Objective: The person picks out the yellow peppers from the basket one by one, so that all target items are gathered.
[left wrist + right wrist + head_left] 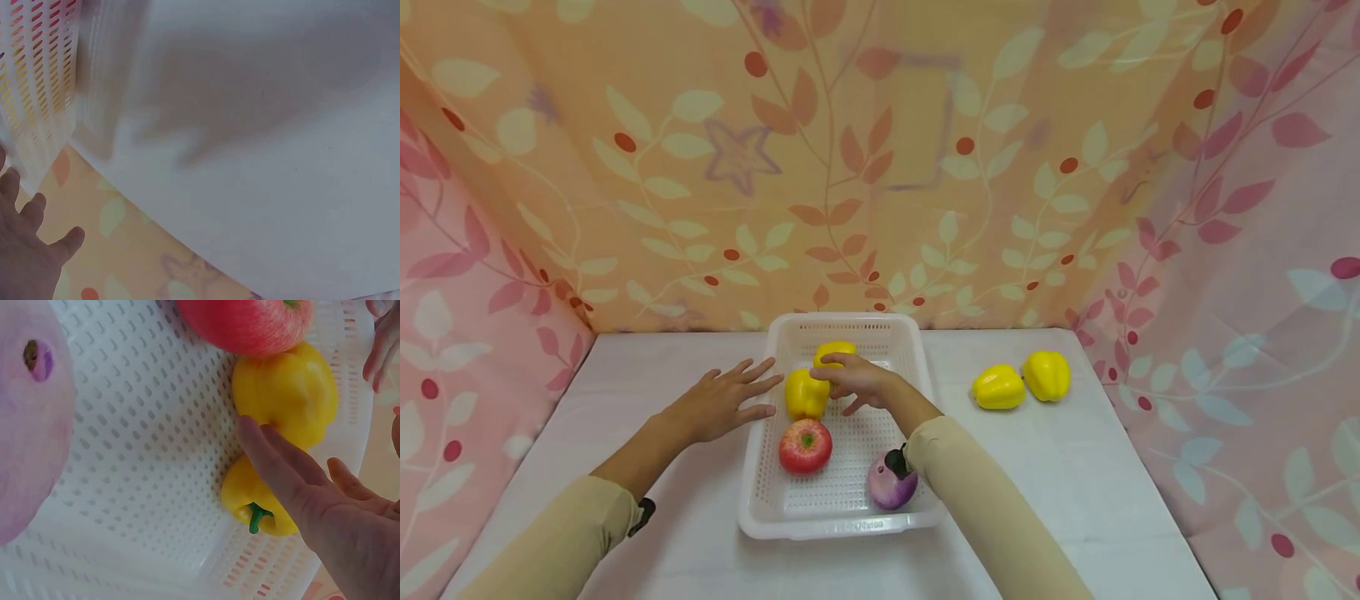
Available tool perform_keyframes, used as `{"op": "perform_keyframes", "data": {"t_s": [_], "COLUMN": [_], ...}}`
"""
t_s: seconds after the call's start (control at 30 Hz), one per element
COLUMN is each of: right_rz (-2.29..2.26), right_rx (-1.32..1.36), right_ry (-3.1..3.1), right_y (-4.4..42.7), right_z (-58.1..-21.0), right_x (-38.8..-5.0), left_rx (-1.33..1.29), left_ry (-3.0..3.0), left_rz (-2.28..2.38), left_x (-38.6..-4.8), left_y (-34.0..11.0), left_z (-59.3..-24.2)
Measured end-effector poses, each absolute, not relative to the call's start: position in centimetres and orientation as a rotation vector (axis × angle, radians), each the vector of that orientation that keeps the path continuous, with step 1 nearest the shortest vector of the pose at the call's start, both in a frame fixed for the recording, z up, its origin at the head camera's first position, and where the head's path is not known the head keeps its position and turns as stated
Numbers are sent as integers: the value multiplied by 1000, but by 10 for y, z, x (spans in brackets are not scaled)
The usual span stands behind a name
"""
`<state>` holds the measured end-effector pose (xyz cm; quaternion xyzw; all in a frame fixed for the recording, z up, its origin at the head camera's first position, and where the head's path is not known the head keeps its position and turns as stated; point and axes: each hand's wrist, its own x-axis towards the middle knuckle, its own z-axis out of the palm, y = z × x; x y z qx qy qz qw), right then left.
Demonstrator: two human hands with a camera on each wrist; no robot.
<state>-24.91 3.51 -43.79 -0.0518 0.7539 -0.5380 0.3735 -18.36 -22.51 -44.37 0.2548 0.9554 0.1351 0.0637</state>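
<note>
My right hand (867, 382) hovers over the white plastic basket (751, 500), its fingers loosely extended above two yellow bell peppers. The nearer bell pepper (806, 397) lies against the red apple (247, 322). Beyond it, the other bell pepper (240, 487) shows a green stem in the right wrist view; in the head view the hand partly covers it. Nothing sits in the right hand's grasp. Just outside the basket's left rim, my left hand (726, 404) is held with fingers spread and holds nothing. In the left wrist view this hand (28, 250) appears near the perforated basket side.
A round purple vegetable (891, 486) lies in the basket's near right corner, under the right wrist. Two more yellow bell peppers, one (998, 387) left of the other (1047, 376), rest on the white tabletop (1045, 500) right of the basket. Patterned curtains (880, 167) enclose the table.
</note>
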Motion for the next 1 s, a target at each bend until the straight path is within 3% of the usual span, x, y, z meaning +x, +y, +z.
{"op": "perform_keyframes", "data": {"t_s": [1.0], "right_rz": [-1360], "right_rx": [-86], "right_ry": [1934], "right_y": [14], "right_z": [-465], "right_x": [-247], "left_rx": [748], "left_ry": [2875], "left_rz": [398], "left_x": [-183], "left_y": [-225], "left_z": [-443]}}
